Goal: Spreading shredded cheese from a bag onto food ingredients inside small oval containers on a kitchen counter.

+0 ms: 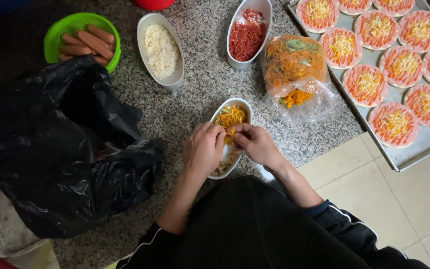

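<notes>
Orange shreds (230, 117) fill the far end of a white oval dish (242, 105) lying directly under both hands on the speckled stone counter (195, 94). Left hand (204, 148) and right hand (256, 143) meet over the dish's middle, fingers curled inward and nearly closed, pinching a small tuft of shreds between them; whether either hand has a full grip on the tuft cannot be told, since the knuckles hide the fingertips. Beyond the right hand sits a clear bag (294, 74) of the same shreds, and further to its right a metal tray (414, 149) of round topped bases (365, 84). Beyond the left hand stand a dish of white grated stuff (161, 50), a dish of red shreds (247, 35) and a green basket (55, 35) of sausages (88, 42). A black bag (65, 149) lies to the left. Good practice, as a judgement: keep the pinch low over the dish so stray strands drop back in, and take small, even amounts.
</notes>
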